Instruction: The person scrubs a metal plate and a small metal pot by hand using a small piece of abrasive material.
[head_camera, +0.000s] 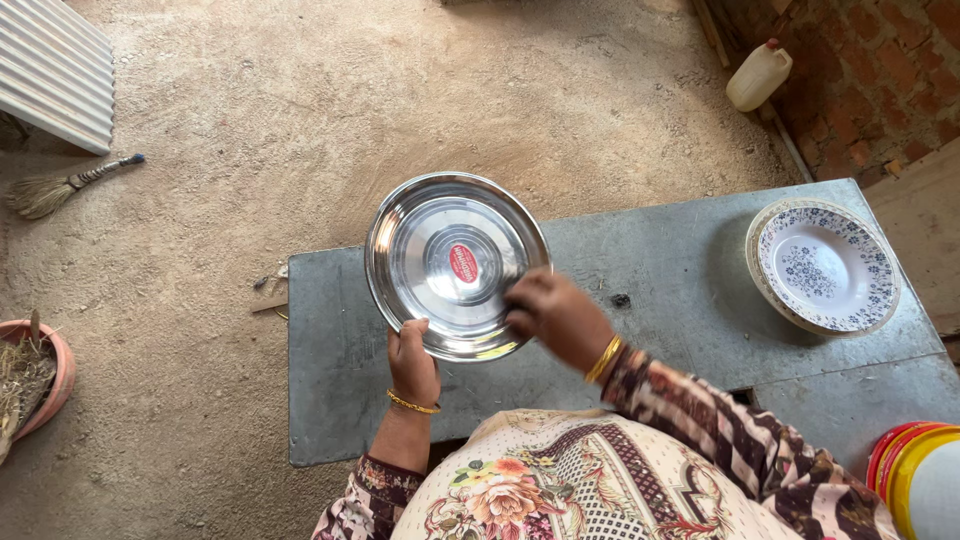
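Observation:
A round shiny steel plate with a red oval sticker at its centre is held tilted above a grey metal table. My left hand grips the plate's near rim from below. My right hand rests on the plate's right inner side, fingers curled against the metal. Both wrists wear gold bangles and patterned sleeves.
A stack of white plates with blue flower print sits at the table's far right. Red and yellow bowls stand at the lower right. On the dirt floor lie a broom, a pink pot and a white jug.

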